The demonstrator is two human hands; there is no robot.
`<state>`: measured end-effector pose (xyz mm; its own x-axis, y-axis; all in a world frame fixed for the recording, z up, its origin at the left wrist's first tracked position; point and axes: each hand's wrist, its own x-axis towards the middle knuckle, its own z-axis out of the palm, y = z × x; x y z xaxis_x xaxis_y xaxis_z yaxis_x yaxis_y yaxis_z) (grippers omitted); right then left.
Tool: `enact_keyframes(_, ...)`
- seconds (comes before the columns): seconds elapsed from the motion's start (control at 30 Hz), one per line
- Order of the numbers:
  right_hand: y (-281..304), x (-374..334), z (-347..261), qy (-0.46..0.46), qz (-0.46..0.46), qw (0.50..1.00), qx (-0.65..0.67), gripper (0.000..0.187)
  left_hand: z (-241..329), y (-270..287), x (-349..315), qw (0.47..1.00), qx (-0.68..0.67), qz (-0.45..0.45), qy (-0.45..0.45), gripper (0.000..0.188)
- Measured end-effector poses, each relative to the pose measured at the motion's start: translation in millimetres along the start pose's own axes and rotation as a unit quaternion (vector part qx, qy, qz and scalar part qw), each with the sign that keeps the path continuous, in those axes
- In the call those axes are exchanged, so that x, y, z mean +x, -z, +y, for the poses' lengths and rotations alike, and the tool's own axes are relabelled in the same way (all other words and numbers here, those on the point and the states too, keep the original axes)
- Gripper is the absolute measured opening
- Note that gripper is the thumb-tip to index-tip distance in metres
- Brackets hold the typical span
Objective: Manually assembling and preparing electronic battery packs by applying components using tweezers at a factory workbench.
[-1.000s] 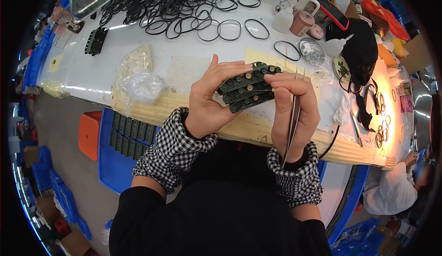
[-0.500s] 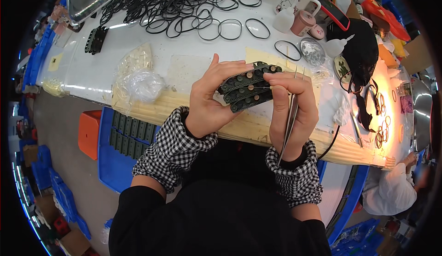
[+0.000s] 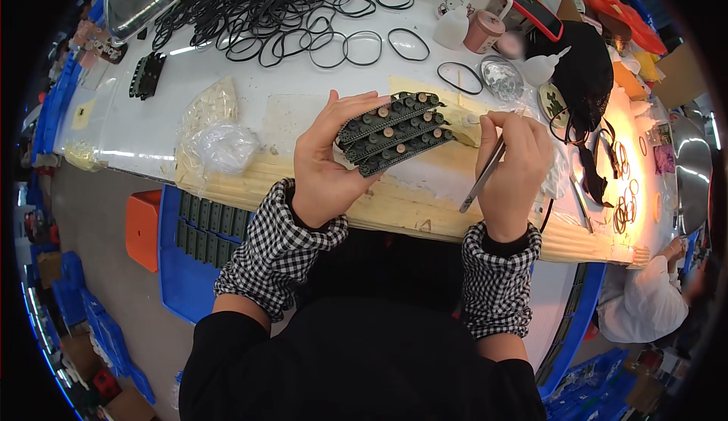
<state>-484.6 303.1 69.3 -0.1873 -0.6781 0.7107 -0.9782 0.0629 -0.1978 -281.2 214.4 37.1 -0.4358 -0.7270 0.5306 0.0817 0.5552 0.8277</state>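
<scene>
Track-like strips (image 3: 394, 133): three dark green ridged plastic pieces, stacked and fanned, each studded with small round tan caps, held above the table's front edge. Left hand (image 3: 327, 165) closed around the stack's left end, thumb on top, fingers underneath. Right hand (image 3: 516, 171) just right of the stack, not touching it, fingers pinched shut on one pair of slim metal tweezers (image 3: 482, 177), shaft angled down-left through the fist. White table (image 3: 227, 80) with pale wood front lip. Loose black rubber rings (image 3: 280, 8), too many to count, piled at the far side. One crumpled clear plastic bag (image 3: 216, 144) left of the hands. One blue bin (image 3: 186, 254) below the table holds more green strips.
</scene>
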Motion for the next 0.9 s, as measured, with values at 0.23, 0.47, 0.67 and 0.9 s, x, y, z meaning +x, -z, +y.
enact_keyframes(0.23, 13, -1, -30, -0.059, 0.077, 0.954, 0.284, 0.005, 1, 1, -1, 1.000, 0.001, -0.004, 0.013, 0.054)
enact_keyframes(0.47, -3, -5, -48, -0.045, -0.003, 0.905, 0.423, 0.005, 1, 2, -2, 1.000, -0.002, -0.006, 0.024, 0.055)
enact_keyframes(0.67, -4, -5, -52, -0.063, 0.003, 0.906, 0.418, 0.004, 0, 1, -2, 1.000, -0.007, -0.004, 0.021, 0.054)
enact_keyframes(0.9, -4, -6, -49, -0.071, 0.009, 0.903, 0.423, 0.004, 1, 2, -2, 1.000, -0.003, -0.005, 0.024, 0.053)
